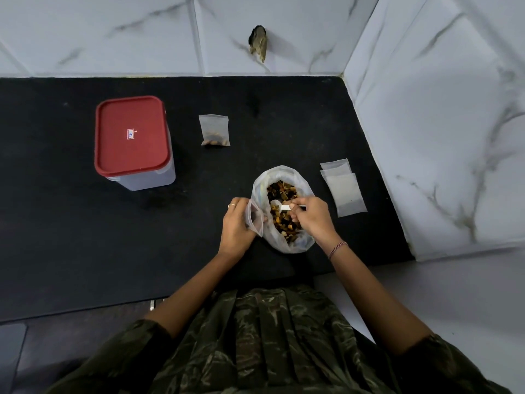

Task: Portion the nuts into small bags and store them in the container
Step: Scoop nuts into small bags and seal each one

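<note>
We've got the black counter (85,237) carrying everything. Biggest item: the container (147,180), far left, red lid (132,137) on. Nothing looks stored yet, tho we can't see inside. Next, the big bag of nuts (279,173), near & right of centre, mouth rolled open, plenty of mix in it. Just right of it lies a stack of empty small bags (345,191), at least 2, flat on the counter. Beyond the big bag, btw it & the container, one filled small bag (214,130) lies flat w/ nuts gathered at its near end; sealed or not, we can't tell. Left grip (237,226) is curled round an open small bag (255,218), held right at the big bag's left rim; it looks empty so far. Right grip (311,220) pinches the handle of a white spoon (279,205), bowl down among the nuts. Our read: early days. 1 portion is done and the 2nd is at the scooping stage. The empties are yet to fill, & every bag has yet to go into the container, which needs its lid off first.
</note>
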A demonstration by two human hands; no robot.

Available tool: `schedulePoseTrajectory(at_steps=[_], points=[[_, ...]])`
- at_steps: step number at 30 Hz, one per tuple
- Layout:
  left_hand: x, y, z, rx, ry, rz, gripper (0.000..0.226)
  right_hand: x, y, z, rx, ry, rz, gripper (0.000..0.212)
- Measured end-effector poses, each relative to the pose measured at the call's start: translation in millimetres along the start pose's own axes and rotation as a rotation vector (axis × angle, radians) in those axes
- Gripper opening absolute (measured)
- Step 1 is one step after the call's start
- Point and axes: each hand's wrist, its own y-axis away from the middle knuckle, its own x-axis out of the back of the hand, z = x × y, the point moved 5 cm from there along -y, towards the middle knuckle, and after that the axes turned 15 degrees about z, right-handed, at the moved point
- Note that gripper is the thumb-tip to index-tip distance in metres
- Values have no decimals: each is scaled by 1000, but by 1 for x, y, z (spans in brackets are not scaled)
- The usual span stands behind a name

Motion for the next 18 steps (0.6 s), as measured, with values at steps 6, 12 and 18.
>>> schedulePoseTrajectory(at_steps=[6, 12, 18], points=[[1, -6, 0, 5, -7, 0, 22, 6, -1, -4, -27, -80, 64, 22], [-3, 1, 0, 3, -8, -16, 23, 14, -4, 8, -98, -154, 78, 21], [7, 3, 4, -3, -70, 24, 28, 25, -2, 20, -211, -348, 105, 24]])
